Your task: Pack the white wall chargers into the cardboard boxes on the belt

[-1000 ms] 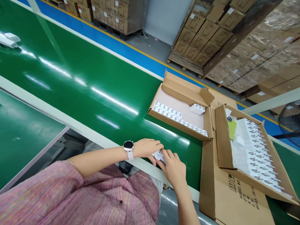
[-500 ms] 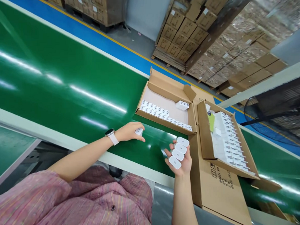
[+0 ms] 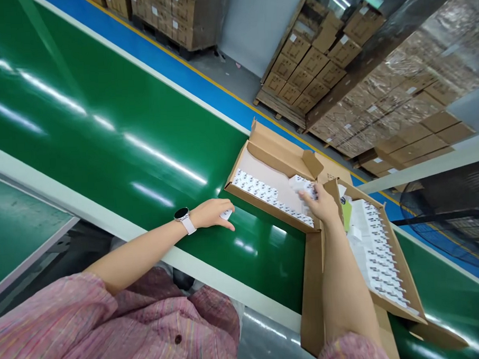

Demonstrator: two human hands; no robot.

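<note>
Overall, a green conveyor belt (image 3: 103,153) runs diagonally across the view, with a blue floor strip (image 3: 171,61) beyond it and pallets of shrink-wrapped cartons (image 3: 298,66) further back. A caged fan (image 3: 443,218) stands at the right. A flattened carton (image 3: 311,287) lies on the belt and carries two shallow cardboard trays. The nearer-top tray (image 3: 264,197) has its long axis roughly along the belt, and rows of white plug-in chargers (image 3: 256,188) lie along that axis against its lower wall. The other tray (image 3: 402,267) sits to the right, densely filled with chargers in long rows running down the view.

The right hand (image 3: 318,202) reaches over the corner of the first tray, its grip closed on a white cluster of chargers (image 3: 303,186) at the row's far end; exactly which way they point is hidden by the fingers. The left hand (image 3: 211,213), with a wristwatch (image 3: 182,214), hangs over the belt, its grip closed on a small white charger (image 3: 226,214). One end pokes out toward the trays; its long axis cannot be told.
</note>
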